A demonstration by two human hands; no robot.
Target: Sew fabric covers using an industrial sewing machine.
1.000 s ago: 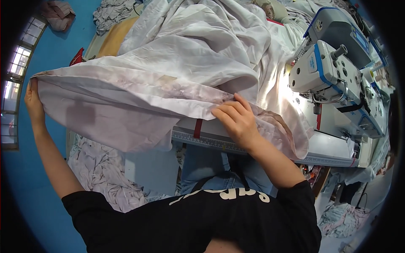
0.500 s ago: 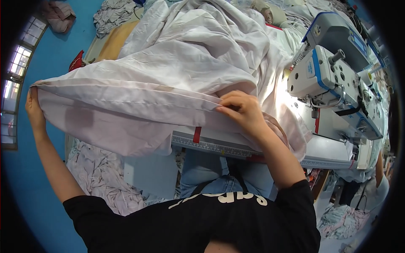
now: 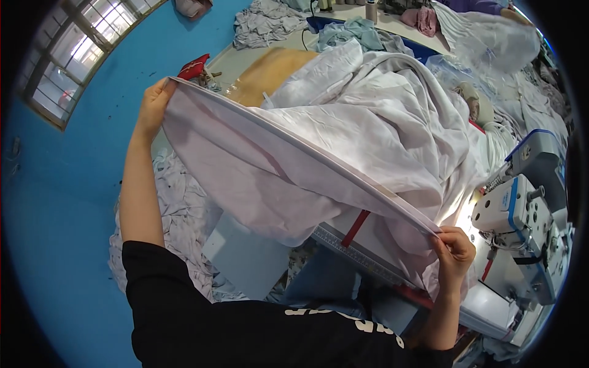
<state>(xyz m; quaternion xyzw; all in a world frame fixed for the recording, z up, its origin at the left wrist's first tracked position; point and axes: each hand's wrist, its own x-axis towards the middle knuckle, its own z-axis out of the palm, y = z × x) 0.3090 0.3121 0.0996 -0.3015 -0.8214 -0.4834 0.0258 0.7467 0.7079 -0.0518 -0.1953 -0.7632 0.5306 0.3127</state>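
Observation:
A large pale pinkish-white fabric sheet is stretched between my two hands, its folded edge pulled straight from upper left to lower right. My left hand pinches one end of that edge, out over the left side of the table. At the other end, near the sewing machine, my right hand is closed on the edge between thumb and fingers. The rest of the cloth lies heaped in loose folds on the table beyond the edge, while a flap hangs down toward me.
A measuring rule with a red strip runs along the table's front edge. Crumpled fabric is piled low on the left. Behind lie a yellow-tan piece, a red item and more cloth heaps. Another person's arm shows far right.
Both hands have moved apart, pulling the edge taut; before, it was slacker, with my right hand nearer the middle. The head view has turned, so the table appears tilted.

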